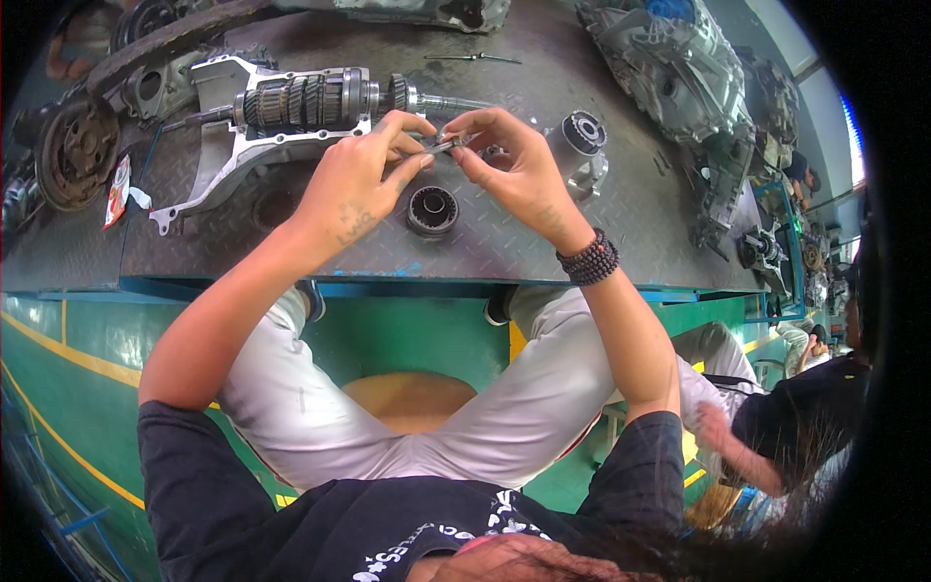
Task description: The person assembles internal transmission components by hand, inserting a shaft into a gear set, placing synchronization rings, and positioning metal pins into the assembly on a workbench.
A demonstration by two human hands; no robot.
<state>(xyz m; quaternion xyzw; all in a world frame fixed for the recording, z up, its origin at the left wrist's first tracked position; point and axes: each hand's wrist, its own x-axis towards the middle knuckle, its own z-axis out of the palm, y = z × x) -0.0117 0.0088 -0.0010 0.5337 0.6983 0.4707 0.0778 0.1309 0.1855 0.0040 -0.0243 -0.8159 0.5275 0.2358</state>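
Note:
Over the bench, my left hand (351, 179) and my right hand (524, 173) meet, thumbs and fingertips pinched on one small, thin metal part (448, 146). Its exact kind is too small to make out, and fingertips cover its ends. Just below it on the bench stands a dark toothed ring (433, 210), not touched by either hand. Behind my left hand a shaft with a stack of gears (305, 100) lies in an open silver gearbox housing (208, 184). Close to my right hand is a silver casting with a round bearing-like top (584, 132).
A large gearbox casing (669, 73) fills the bench's far right. A thin metal rod (472, 57) lies at the back. Far left are a rusty round plate (76, 155) and a red-and-white wrapper (117, 192). Another person (776, 427) sits to my right.

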